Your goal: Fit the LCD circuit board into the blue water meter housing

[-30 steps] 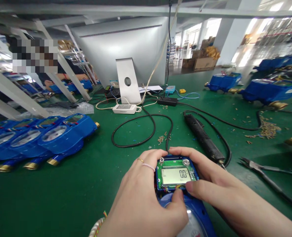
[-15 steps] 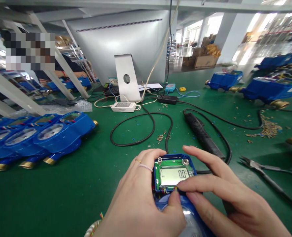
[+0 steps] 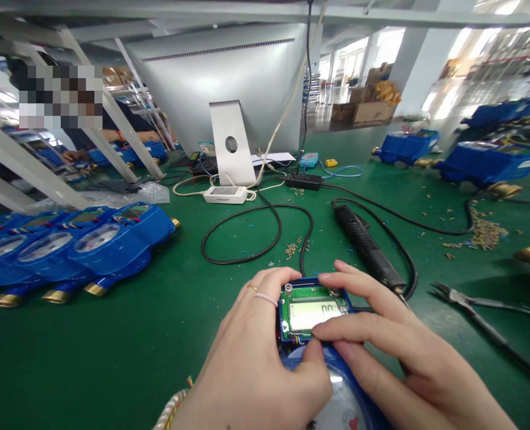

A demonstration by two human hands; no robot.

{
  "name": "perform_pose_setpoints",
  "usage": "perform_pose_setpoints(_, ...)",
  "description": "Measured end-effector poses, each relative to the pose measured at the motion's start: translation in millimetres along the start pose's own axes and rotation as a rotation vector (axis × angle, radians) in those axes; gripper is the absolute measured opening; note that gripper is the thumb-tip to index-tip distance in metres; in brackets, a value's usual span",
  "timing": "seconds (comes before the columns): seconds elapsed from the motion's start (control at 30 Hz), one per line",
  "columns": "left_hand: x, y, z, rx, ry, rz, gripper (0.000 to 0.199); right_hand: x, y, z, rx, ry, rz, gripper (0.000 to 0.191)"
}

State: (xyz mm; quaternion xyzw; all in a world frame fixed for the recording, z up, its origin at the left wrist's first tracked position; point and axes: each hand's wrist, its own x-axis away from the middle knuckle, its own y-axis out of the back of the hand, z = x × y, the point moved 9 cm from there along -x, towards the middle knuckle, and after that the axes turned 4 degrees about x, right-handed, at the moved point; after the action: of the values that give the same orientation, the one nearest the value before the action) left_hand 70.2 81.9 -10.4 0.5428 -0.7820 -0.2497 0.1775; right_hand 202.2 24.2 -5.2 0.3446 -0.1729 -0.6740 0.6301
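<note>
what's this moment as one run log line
left hand: holds blue meter; right hand: at display's lower edge; black power tool: on table

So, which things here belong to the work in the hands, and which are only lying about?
In the work:
Blue meter with screen
Left hand, holding it
Right hand, at the screen

Probably only lying about:
Black power tool
Pliers
Small metal pieces
White box

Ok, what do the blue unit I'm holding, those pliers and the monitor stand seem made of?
Blue unit: probably glossy plastic, from its smooth blue edges; the clear, shiny round cover could be plastic or glass. Pliers: gray metallic look near the pivot suggests steel; dull dark handles, perhaps rubber or plastic. Monitor stand: smooth silver-gray sheen suggests aluminum, though painted plastic is possible.
</note>
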Motion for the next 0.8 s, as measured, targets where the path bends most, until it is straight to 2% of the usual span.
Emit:
perform_pose_setpoints(0.1, 0.1, 0.8, 2.7, 0.008, 0.014, 0.024, 0.057, 0.8, -2.8, -14.9, -0.208, -0.146, 0.020, 0.024)
perform_pose_setpoints(0.2, -1.0, 0.5, 7.5, 0.043, 0.020, 0.119, 0.055, -1.0, -1.4, -17.9, -0.233, -0.188, -0.019, 0.033)
perform_pose_setpoints(0.37, -4.6, 9.6, 11.4, 0.044, -0.041, 0.230, 0.054, -12.2, 1.1, -7.5, -0.078, -0.139, -0.010, 0.040)
perform_pose_setpoints(0.53, -6.7, 14.1, 10.7, 0.068, -0.060, 0.344, 0.056, -18.7, 5.3, -6.1, -0.045, -0.132, 0.102, 0.044)
perform_pose_setpoints(0.63, -9.4, 16.8, 8.6, 0.075, -0.078, 0.367, 0.057, -24.2, 4.6, -3.0, -0.043, -0.112, 0.180, 0.045)
perform_pose_setpoints(0.8, -10.1, 19.2, 8.4, 0.077, -0.121, 0.366, 0.060, -41.7, -1.3, 12.7, 0.054, 0.000, 0.223, 0.049)
